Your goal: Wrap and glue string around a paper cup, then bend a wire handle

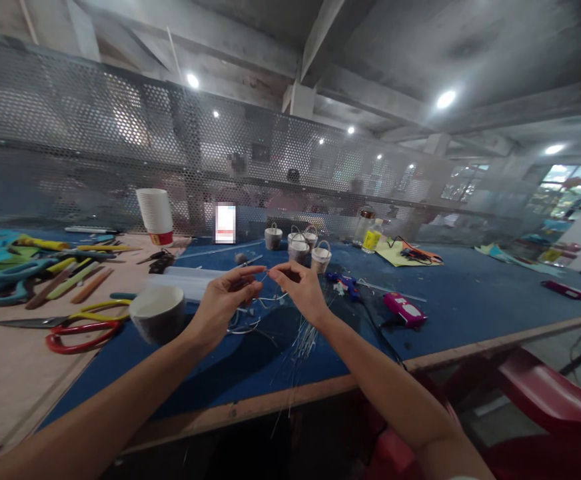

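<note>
Above the blue table mat, my left hand [228, 300] and my right hand [303, 288] meet fingertip to fingertip, both closed in a pinch. A thin pale wire [264, 274] runs between them, small and partly hidden by the fingers. Below, a loose loop of white cord [250, 327] lies on the mat, and a bundle of fine wires [304, 341] reaches toward the table's front edge. Left of my left forearm stands a grey-white bowl [158, 312]. Beyond my hands are several tiny handled buckets [298, 250].
Red-handled scissors [83, 335] and other tools lie at left, near stacked paper cups [154, 215]. A blue glue gun [343, 285] and a magenta device [404, 311] with a cable sit at right. Behind them are a yellow-labelled bottle [372, 237] and a lit phone [225, 223].
</note>
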Demonstrator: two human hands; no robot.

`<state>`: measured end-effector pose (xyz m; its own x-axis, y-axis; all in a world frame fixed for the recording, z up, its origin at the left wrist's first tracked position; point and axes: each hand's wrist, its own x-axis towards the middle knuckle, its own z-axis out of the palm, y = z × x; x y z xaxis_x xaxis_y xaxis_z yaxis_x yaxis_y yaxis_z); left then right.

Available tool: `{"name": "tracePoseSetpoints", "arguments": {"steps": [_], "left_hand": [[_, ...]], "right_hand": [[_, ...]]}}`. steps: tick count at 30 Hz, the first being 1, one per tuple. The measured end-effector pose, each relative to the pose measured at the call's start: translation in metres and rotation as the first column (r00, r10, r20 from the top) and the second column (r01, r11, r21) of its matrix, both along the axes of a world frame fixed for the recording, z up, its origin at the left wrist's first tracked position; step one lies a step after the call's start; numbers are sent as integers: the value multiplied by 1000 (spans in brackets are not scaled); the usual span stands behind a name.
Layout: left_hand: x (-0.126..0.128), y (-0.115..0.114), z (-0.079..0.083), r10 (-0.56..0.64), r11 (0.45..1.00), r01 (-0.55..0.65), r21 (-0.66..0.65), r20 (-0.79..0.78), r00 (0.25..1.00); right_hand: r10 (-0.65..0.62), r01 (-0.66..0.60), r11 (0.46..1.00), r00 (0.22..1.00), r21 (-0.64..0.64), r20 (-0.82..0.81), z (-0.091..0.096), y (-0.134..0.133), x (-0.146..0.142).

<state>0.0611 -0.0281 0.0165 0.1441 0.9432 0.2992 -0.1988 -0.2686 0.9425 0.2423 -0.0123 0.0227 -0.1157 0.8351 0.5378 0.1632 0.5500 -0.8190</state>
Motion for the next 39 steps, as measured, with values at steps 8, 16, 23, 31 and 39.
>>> {"name": "tracePoseSetpoints", "arguments": {"steps": [8, 16, 23, 31, 39], "left_hand": [[0, -2, 1, -8, 1000, 8, 4, -6, 1000], [2, -2, 1, 26, 999, -24, 33, -51, 998], [4, -5, 2, 68, 993, -56, 107, -115, 991], [4, -8, 4, 188, 965, -145, 216, -190, 964], [3, -5, 0, 264, 926, -192, 325, -194, 945]], "right_hand": [[23, -23, 1000, 1000, 4, 10, 1, -2, -1], [32, -32, 999, 999, 6, 17, 0, -1, 0], [55, -55, 999, 998, 2, 12, -5, 3, 0], [56, -56, 998, 998, 10, 28, -4, 1, 0], [52, -53, 998, 998, 23, 37, -3, -1, -2]]}}
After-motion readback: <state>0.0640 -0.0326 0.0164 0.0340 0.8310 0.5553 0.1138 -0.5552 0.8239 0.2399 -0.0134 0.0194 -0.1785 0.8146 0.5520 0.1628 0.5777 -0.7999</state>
